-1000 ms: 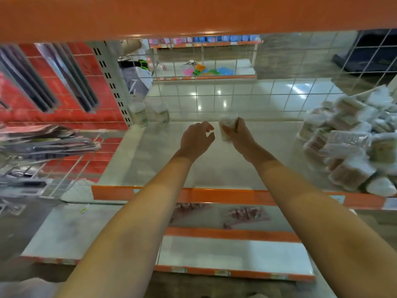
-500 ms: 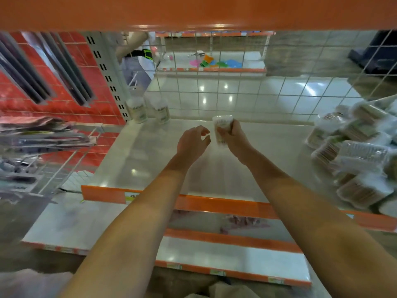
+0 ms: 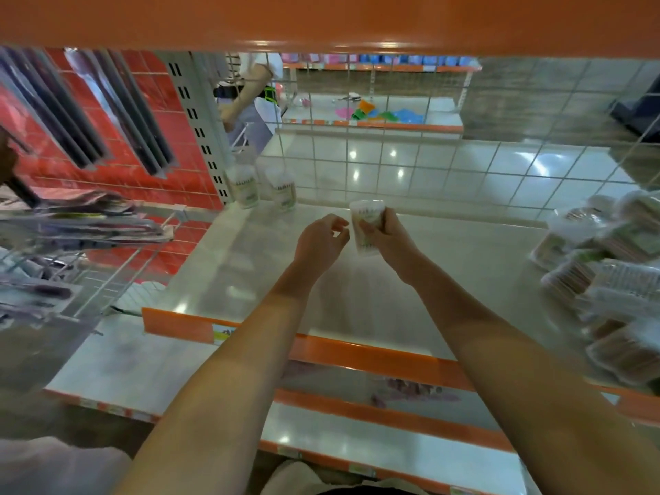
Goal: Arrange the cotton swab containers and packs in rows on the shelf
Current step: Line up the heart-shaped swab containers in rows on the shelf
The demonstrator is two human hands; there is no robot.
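Sitting upright in the right hand point(image 3: 387, 241) grip: swab container point(image 3: 366, 223).

Both forearms are bare up to the near edge of the view, with no sleeve on them. The left hand point(image 3: 319, 241) and the right hand point(image 3: 387, 237) wear no gloves, rings or watch.

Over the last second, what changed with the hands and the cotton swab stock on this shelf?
Little changed. The right hand keeps its grip on the cotton swab container, held above the shelf. The left hand stays beside it, empty. The two containers at the back-left and the pile of packs stayed put.
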